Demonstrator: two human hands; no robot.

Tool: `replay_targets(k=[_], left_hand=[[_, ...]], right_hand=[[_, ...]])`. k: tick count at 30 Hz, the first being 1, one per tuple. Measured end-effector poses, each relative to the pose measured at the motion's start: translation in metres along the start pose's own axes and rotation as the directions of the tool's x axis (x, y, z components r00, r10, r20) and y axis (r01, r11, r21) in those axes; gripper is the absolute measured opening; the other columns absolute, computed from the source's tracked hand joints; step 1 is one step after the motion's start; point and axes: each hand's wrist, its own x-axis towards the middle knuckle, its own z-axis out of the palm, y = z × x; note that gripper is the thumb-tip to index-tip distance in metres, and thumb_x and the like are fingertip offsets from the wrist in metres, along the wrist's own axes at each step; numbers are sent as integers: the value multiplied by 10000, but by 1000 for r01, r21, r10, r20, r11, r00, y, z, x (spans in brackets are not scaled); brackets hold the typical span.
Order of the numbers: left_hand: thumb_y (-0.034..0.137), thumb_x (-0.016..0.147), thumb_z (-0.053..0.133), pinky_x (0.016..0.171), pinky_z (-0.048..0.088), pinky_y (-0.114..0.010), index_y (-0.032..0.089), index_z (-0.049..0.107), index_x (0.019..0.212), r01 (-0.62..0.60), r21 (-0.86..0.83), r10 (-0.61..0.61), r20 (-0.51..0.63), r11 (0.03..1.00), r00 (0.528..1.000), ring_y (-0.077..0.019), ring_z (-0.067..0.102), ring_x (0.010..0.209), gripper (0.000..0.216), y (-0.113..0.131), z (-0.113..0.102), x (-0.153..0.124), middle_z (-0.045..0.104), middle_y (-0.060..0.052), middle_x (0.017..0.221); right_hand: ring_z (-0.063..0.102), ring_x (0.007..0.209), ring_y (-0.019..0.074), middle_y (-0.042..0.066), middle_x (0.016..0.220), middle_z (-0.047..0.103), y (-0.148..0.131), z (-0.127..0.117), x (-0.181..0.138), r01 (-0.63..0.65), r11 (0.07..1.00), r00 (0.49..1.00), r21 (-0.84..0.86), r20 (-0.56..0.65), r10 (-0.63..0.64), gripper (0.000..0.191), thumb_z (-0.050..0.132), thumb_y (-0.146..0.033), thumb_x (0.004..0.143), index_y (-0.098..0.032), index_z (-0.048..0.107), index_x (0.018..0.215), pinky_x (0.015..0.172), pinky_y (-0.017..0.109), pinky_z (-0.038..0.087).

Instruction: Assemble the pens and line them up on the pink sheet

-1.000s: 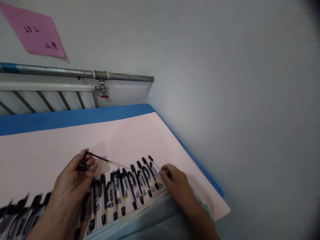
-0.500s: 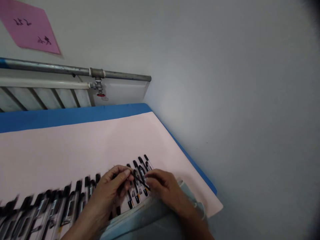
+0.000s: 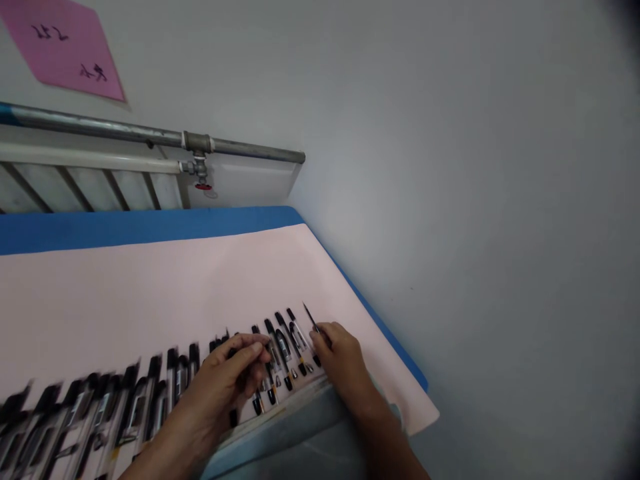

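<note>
1. from the head view, a pink sheet covers most of a blue table set in a corner, against a plain, pale wall.
2. behind it, a metal pipe runs above a white slatted radiator; a valve with a red handle joins them, and a pink note with dark handwriting hangs above.
3. slim pens with black ends and clear barrels lie side by side on the sheet, along its near edge, blurred toward the left; pale blue cloth bunches below.
4. the right hand pinches a thin dark rod, tilted, its point upward, just right of the row.
5. the left hand curls over the row, thumb near forefinger; whether it grips anything, i cannot tell.
6. counted: two hands, one rod, one note, one valve; the pens overlap too much to count.
</note>
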Motion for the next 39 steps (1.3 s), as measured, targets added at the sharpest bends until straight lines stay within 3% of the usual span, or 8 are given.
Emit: replay_targets(k=[7, 13, 18, 24, 27, 31, 34, 39], left_hand=[[153, 635, 686, 409, 426, -196, 106, 668, 769, 32, -27, -31, 18, 999, 999, -124, 566, 507, 143, 2, 0, -2, 644, -97, 669], [158, 723, 612, 795, 498, -392, 61, 670, 840, 189, -235, -170, 99, 953, 981, -285, 607, 925, 163, -4, 1, -5, 625, -222, 1016], [130, 748, 577, 751, 512, -314, 53, 670, 850, 226, -341, -176, 172, 912, 969, -189, 620, 803, 158, -15, 5, -8, 648, -160, 923], [113, 784, 518, 724, 503, -274, 60, 669, 866, 244, -287, -206, 157, 926, 966, -165, 610, 780, 180, -13, 11, -12, 650, -130, 867], [117, 777, 533, 771, 493, -301, 77, 667, 852, 192, -253, -165, 122, 948, 979, -191, 606, 852, 159, -10, 11, -14, 646, -138, 922], [197, 730, 621, 617, 506, -273, 108, 652, 891, 192, -101, -177, 139, 976, 974, -171, 614, 725, 187, -8, 7, -16, 644, -128, 887], [221, 692, 661, 371, 348, -160, 121, 643, 859, 181, -50, -172, 143, 982, 975, -56, 470, 456, 195, -8, 3, -14, 584, -33, 666], [221, 695, 654, 377, 339, -162, 104, 648, 818, 184, -101, -171, 129, 978, 977, -49, 434, 463, 170, -7, 0, -10, 525, -7, 622]], right_hand=[[522, 755, 167, 61, 796, 572, -4, 2, -3, 49, 999, 999, -21, -16, -50, 226, 413, -313, 861, -173, 587, 828, 689, 271, 371], [535, 777, 157, 50, 813, 587, -19, -10, -13, 223, 955, 973, 195, -104, -206, 143, 435, -238, 857, -192, 570, 852, 705, 269, 406], [510, 907, 173, 56, 948, 606, -39, -5, -24, 555, 814, 825, 172, 17, -566, 183, 476, -205, 842, -208, 557, 1006, 816, 323, 383], [492, 854, 168, 18, 876, 620, -43, 3, -26, 722, 688, 686, 75, 55, -726, 122, 509, -199, 813, -204, 577, 915, 765, 344, 361], [507, 833, 155, 23, 874, 617, -33, 2, -23, 659, 744, 751, 109, -46, -659, 137, 488, -155, 819, -200, 561, 925, 757, 321, 381], [516, 805, 164, 40, 830, 610, -11, -2, -13, 295, 952, 926, 80, -268, -264, 109, 474, -171, 818, -187, 569, 869, 725, 300, 387], [505, 726, 161, 22, 727, 599, 2, -3, -7, 100, 994, 984, -31, -147, -104, 121, 468, -170, 792, -184, 574, 735, 675, 282, 359], [479, 665, 145, 11, 663, 572, 5, -4, -10, 58, 981, 995, -188, -70, -72, 157, 444, -168, 774, -177, 543, 653, 631, 265, 315]])
